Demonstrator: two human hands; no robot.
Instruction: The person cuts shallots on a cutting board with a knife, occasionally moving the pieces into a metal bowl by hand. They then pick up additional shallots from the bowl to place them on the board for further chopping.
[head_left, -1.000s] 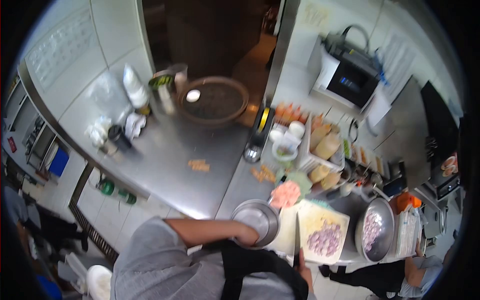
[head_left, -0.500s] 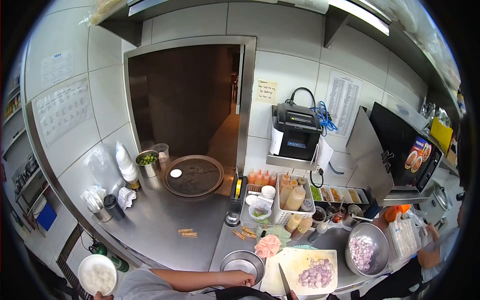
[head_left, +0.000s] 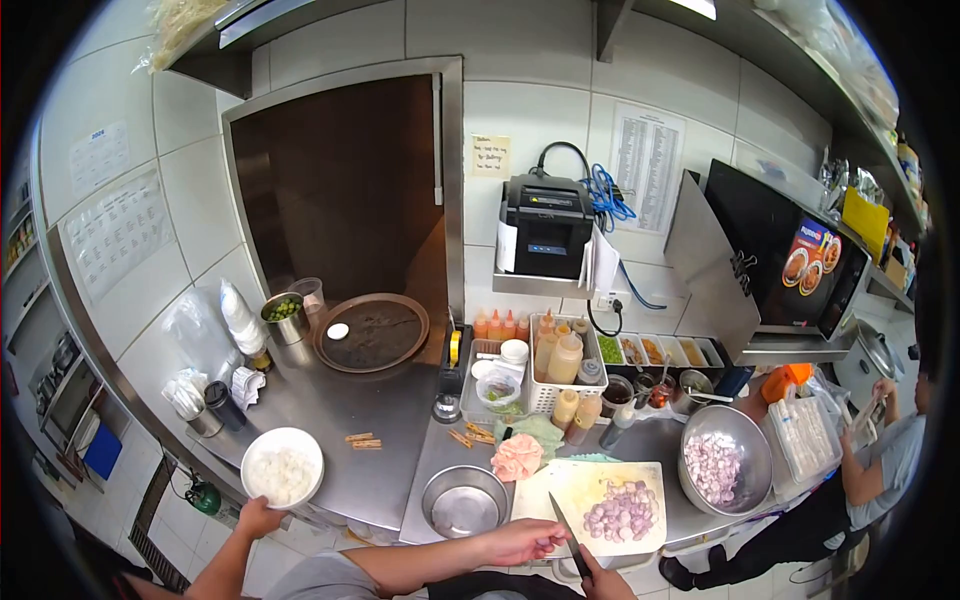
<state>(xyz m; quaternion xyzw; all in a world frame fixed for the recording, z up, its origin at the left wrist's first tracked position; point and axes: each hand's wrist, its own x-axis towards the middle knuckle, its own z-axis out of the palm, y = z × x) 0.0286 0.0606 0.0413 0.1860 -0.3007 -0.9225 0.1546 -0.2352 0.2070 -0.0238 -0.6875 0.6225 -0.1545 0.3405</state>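
My right hand (head_left: 606, 582) grips a kitchen knife (head_left: 568, 530), its blade angled up over the near part of a white cutting board (head_left: 538, 478). Beside the blade is my left hand (head_left: 528, 541), palm turned up and fingers curled together; whether anything small is pinched there I cannot make out. A pile of chopped purple-white onions (head_left: 622, 512) lies on the board's right side. To the board's left stands a steel bowl (head_left: 466, 502) with nothing visible inside. At right, a larger metal bowl (head_left: 690, 480) holds more chopped onion (head_left: 714, 468).
Another person's hand (head_left: 260, 516) holds a white bowl of rice (head_left: 282, 474) over the counter's left edge. A co-worker (head_left: 868, 470) stands at far right. Behind the board are a pink cloth (head_left: 517, 457), a green cloth (head_left: 544, 434) and a basket of sauce bottles (head_left: 543, 398).
My left hand has left the steel bowl and come right, beside the knife. The other person's rice bowl has moved right and up over the counter edge. The view has shifted.
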